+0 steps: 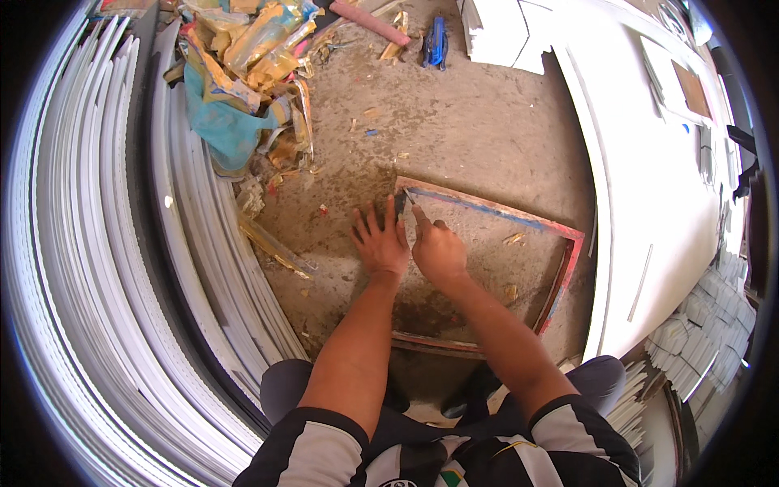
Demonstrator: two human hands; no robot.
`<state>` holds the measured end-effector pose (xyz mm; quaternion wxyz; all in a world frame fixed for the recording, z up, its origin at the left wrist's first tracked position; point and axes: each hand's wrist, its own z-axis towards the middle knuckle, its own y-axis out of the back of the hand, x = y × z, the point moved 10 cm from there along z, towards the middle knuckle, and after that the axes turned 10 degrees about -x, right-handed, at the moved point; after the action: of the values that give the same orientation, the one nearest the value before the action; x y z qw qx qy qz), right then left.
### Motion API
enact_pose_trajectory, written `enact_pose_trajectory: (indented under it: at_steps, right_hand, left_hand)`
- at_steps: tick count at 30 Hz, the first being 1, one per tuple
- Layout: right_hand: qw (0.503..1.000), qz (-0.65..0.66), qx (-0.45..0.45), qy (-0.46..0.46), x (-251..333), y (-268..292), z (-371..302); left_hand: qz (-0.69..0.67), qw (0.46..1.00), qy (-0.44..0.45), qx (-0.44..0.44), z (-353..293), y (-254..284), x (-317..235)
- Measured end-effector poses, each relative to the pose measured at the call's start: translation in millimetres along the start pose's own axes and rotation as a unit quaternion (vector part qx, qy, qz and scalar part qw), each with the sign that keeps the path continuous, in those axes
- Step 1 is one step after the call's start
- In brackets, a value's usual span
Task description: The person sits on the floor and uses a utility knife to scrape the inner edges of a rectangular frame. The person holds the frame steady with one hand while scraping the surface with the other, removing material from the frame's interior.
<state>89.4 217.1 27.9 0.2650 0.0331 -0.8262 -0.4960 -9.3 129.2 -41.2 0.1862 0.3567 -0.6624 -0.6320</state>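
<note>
A rectangular frame (503, 213), stained red and blue, lies flat on the dirty floor in front of me. My left hand (381, 246) rests with its fingers spread beside the frame's left side, close to the far left corner. Closed round a small thin knife (409, 196), my right hand (439, 253) stretches its index finger along the tool. The knife's tip is at the inside of that far left corner. Its handle is mostly hidden in my fist. My forearms cover parts of the frame's left and near sides.
Many white sheets (81, 162) stand in stacks along the left. A heap of torn, paint-stained scraps (243, 65) lies at the far left, near a pink roll (369, 22) and a blue tool (435, 42). Large white boards (649, 187) lean on the right.
</note>
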Motion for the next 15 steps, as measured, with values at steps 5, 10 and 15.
enact_pose_trajectory:
  at_steps: [5, 10, 15]
  right_hand:
    - [0.971, 0.221, -0.073, -0.049, -19.9, -14.6, 1.6]
    - [0.962, 0.259, -0.068, -0.044, -36.8, -18.1, 8.1]
    - [0.988, -0.022, -0.126, 0.089, -13.0, 14.0, 7.8]
  left_hand:
    - [-0.003, 1.0, 0.002, 0.006, 1.4, -1.7, 0.5]
    - [0.014, 1.0, -0.004, 0.003, 1.7, 2.5, -1.1]
    - [0.003, 1.0, -0.002, 0.005, 1.6, 3.1, -1.0]
